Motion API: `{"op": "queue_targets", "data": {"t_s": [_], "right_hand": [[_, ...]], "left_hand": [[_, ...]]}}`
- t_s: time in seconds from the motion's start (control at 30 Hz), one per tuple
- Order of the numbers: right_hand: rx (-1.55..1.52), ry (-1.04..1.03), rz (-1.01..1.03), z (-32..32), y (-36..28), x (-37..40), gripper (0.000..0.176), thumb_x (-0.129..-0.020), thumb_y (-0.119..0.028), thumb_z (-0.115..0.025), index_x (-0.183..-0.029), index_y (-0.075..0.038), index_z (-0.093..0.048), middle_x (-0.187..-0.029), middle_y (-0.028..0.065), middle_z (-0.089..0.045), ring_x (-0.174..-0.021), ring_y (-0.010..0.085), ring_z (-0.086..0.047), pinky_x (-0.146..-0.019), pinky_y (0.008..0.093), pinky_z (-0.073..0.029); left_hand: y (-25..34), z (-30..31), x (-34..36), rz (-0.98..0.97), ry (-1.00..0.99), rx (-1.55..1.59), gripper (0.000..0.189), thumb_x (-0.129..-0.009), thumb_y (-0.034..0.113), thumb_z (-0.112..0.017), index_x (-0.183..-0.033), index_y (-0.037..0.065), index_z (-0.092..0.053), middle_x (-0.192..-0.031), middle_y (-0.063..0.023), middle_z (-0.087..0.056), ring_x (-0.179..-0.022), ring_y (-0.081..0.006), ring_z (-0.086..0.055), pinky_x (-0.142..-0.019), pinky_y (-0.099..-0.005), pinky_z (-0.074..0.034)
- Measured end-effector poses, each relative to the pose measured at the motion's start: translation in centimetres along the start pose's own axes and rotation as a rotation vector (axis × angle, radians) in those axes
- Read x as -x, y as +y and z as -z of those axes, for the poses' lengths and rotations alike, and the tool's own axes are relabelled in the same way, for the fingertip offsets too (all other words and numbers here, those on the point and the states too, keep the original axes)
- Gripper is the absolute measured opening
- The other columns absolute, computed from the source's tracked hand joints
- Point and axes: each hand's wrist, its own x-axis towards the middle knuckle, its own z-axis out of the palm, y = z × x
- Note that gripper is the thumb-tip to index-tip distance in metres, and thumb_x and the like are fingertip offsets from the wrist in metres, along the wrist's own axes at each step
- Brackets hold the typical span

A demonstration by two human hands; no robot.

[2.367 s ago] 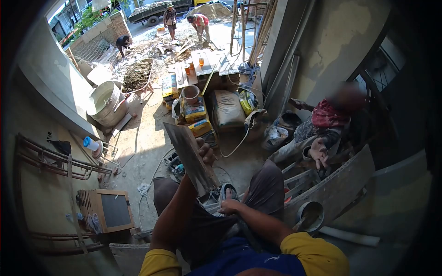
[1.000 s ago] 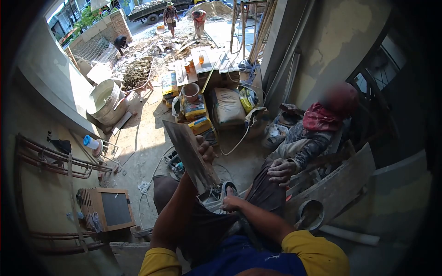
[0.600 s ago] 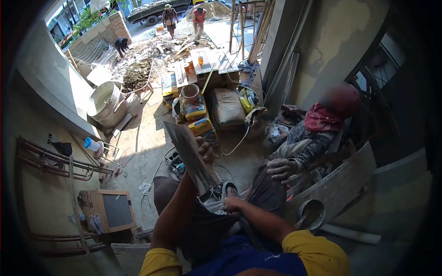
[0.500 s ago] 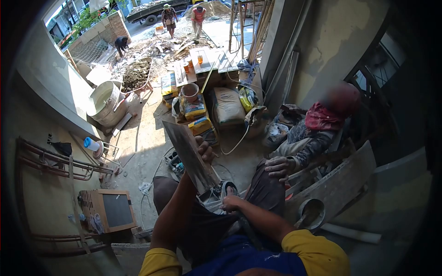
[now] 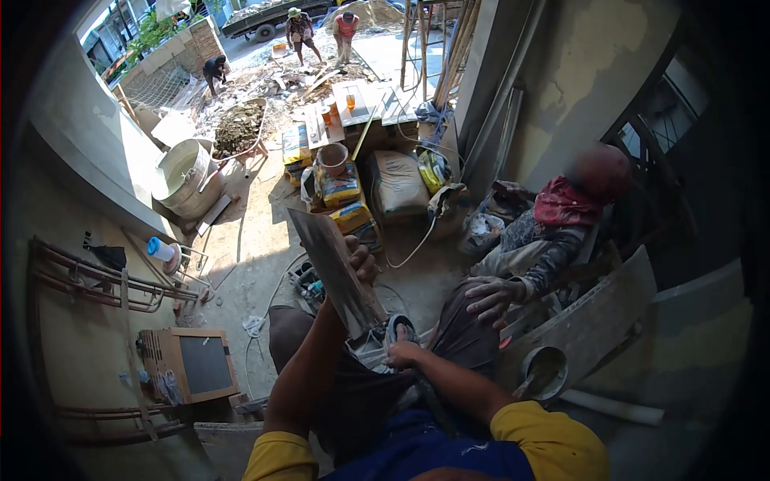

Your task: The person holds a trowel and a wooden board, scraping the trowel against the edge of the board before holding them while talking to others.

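Note:
My left hand (image 5: 362, 261) is wrapped round the right edge of a narrow dark plank with a streaked, wood-like face (image 5: 333, 260). The plank stands tilted in front of me, its lower end between my knees. Close to that lower end, my right hand (image 5: 403, 354) is closed on what looks like an angle grinder (image 5: 399, 327). The tool's round head shows just beyond my fingers; its body is mostly hidden by my hand and forearm. A co-worker's hand (image 5: 491, 300), fingers spread, is beside my right knee.
A co-worker in a red head cover (image 5: 568, 200) sits at my right. Ahead are cement bags (image 5: 399, 183) and a bucket (image 5: 331, 158). A teal power tool (image 5: 311, 287) lies on the floor. At left are a large tub (image 5: 188, 180), a wheelbarrow (image 5: 258, 138) and a wooden cabinet (image 5: 186, 366).
The plank and my left hand have shifted slightly right. The co-worker's fingers have spread wider near my knee. Outside, a person in a hat has stepped sideways.

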Motion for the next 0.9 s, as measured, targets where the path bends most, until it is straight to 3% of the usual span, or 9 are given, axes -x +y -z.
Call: {"op": "queue_targets", "data": {"t_s": [0.07, 0.13, 0.47, 0.53, 0.57, 0.63, 0.9], "right_hand": [[-0.069, -0.07, -0.034, 0.1, -0.2, 0.0, 0.046, -0.084, -0.042, -0.053, -0.085, 0.002, -0.068, -0.09, 0.0197, -0.066, -0.09, 0.0349, -0.062, -0.081, 0.0424, -0.045], [-0.049, -0.011, 0.013, 0.3, 0.1, 0.0, 0.045, -0.083, -0.04, -0.053, -0.086, 0.002, -0.067, -0.093, 0.0206, -0.065, -0.092, 0.0352, -0.061, -0.084, 0.0424, -0.044], [-0.008, -0.008, 0.002, -0.1, 0.5, -0.2, 0.044, -0.083, -0.04, -0.053, -0.085, 0.002, -0.067, -0.093, 0.0217, -0.064, -0.092, 0.0348, -0.061, -0.086, 0.0422, -0.042], [-0.135, -0.187, -0.078, 1.3, -0.9, 0.8, 0.052, -0.087, -0.044, -0.049, -0.087, 0.005, -0.066, -0.093, 0.0267, -0.062, -0.1, 0.0423, -0.055, -0.096, 0.0458, -0.032], [-0.137, -0.187, -0.078, 0.9, -0.9, 0.7, 0.052, -0.087, -0.044, -0.049, -0.087, 0.005, -0.066, -0.093, 0.0267, -0.062, -0.1, 0.0423, -0.055, -0.096, 0.0458, -0.032], [-0.002, 0.071, 0.059, -0.7, -0.1, -0.1, 0.042, -0.083, -0.038, -0.052, -0.08, 0.0, -0.068, -0.078, 0.0172, -0.066, -0.082, 0.0337, -0.064, -0.077, 0.0437, -0.047], [-0.017, 0.081, 0.0, -0.6, 0.2, -0.5, 0.039, -0.082, -0.036, -0.053, -0.078, -0.001, -0.068, -0.075, 0.016, -0.067, -0.076, 0.0316, -0.065, -0.073, 0.043, -0.048]], "left_hand": [[0.0, 0.0, 0.3, 0.008, -0.013, -0.016, 0.039, -0.094, 0.025, -0.044, -0.126, 0.001, -0.042, -0.089, -0.0068, -0.049, -0.08, -0.0198, -0.051, -0.072, -0.031, -0.042], [0.3, 0.4, 0.6, 0.003, 0.03, 0.024, 0.043, -0.091, 0.03, -0.052, -0.123, 0.002, -0.046, -0.089, -0.0081, -0.054, -0.078, -0.0232, -0.053, -0.069, -0.0333, -0.043], [0.3, 0.1, 0.1, -0.007, 0.02, 0.02, 0.043, -0.09, 0.029, -0.053, -0.123, 0.002, -0.046, -0.09, -0.0084, -0.054, -0.078, -0.0233, -0.053, -0.07, -0.0333, -0.044], [0.2, 0.0, -0.1, 0.002, 0.007, 0.023, 0.043, -0.091, 0.029, -0.053, -0.123, 0.002, -0.045, -0.09, -0.0085, -0.054, -0.079, -0.0233, -0.053, -0.07, -0.0333, -0.044], [0.0, 0.1, -0.1, 0.004, 0.009, 0.023, 0.043, -0.091, 0.029, -0.053, -0.123, 0.002, -0.045, -0.09, -0.0085, -0.054, -0.079, -0.0233, -0.053, -0.07, -0.0333, -0.044], [-0.2, 0.1, -0.1, 0.008, -0.007, 0.032, 0.044, -0.091, 0.029, -0.053, -0.124, 0.002, -0.045, -0.091, -0.0089, -0.054, -0.079, -0.0233, -0.053, -0.071, -0.0337, -0.044], [0.3, -0.2, 0.8, -0.019, 0.033, 0.009, 0.044, -0.091, 0.028, -0.052, -0.125, 0.001, -0.044, -0.09, -0.0088, -0.054, -0.078, -0.0226, -0.053, -0.07, -0.033, -0.045]]}}
